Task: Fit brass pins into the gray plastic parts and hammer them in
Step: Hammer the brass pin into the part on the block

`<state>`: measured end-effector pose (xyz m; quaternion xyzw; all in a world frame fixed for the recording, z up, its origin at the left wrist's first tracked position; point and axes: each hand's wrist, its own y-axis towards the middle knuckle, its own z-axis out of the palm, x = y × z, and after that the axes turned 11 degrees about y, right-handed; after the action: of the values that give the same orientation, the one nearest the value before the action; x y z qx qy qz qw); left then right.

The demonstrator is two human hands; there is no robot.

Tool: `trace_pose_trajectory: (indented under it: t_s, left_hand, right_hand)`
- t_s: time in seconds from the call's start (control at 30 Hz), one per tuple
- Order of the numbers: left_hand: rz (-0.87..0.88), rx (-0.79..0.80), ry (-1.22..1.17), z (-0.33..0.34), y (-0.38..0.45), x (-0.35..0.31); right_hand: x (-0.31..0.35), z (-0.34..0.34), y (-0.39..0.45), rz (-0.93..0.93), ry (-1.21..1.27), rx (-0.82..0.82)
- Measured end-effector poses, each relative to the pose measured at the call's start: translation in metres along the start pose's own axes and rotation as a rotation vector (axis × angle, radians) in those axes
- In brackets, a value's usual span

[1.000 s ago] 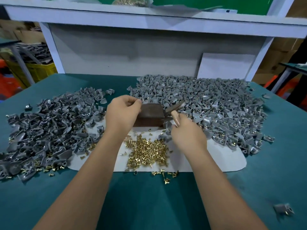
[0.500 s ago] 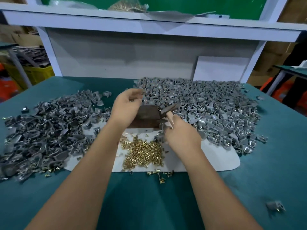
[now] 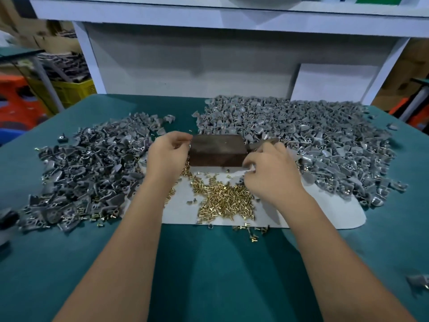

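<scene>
A: What is in front of you, biggest thing first?

B: Your bench (image 3: 209,275), covered in teal cloth, runs edge to edge. At its back stands a white shelf frame (image 3: 209,26).

A: And the gray plastic parts?

B: Two heaps. The larger heap of gray parts (image 3: 313,135) spreads over the right and back of the bench; the smaller heap of gray parts (image 3: 88,168) lies on the left, with some brass showing along its near edge. Between them a white sheet (image 3: 325,212) lies flat on the cloth, and both heaps overlap its edges.

A: Where are the brass pins?

B: The brass pins (image 3: 222,198) sit loose in a pile on the white sheet, just in front of a dark brown block (image 3: 218,149). A few have spilled past the sheet's near edge onto the cloth.

A: And your hands?

B: Your left hand (image 3: 167,154) is at the block's left end, fingers curled, thumb and fingertips drawn together; I cannot tell whether anything is pinched there. Your right hand (image 3: 271,170) is at the block's right end, fingers curled round a hammer handle (image 3: 262,144), which sticks out past the knuckles towards the larger heap.

A: Anything smaller?

B: One stray gray part (image 3: 417,281) lies alone near the bench's right front edge.
</scene>
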<state>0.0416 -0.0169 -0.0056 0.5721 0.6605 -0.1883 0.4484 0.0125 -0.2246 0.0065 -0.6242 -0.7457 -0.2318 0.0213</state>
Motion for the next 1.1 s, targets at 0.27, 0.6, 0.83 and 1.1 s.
trace_pose_trajectory:
  t_s: [0.27, 0.6, 0.83, 1.1]
  left_hand:
    - [0.232, 0.006, 0.195, 0.014, -0.019, -0.019]
    - [0.130, 0.015, 0.108, 0.011, -0.011, -0.005]
    - [0.073, -0.028, 0.109, 0.011, -0.004, 0.001]
    - [0.176, -0.002, 0.198, 0.014, -0.013, -0.007]
  right_hand:
    - [0.004, -0.007, 0.000, 0.019, 0.336, 0.220]
    - [0.005, -0.025, 0.004, 0.232, 0.876, 0.040]
    - [-0.013, -0.016, 0.013, 0.366, 0.601, -0.300]
    - [-0.008, -0.013, 0.004, 0.133, 0.225, 0.250]
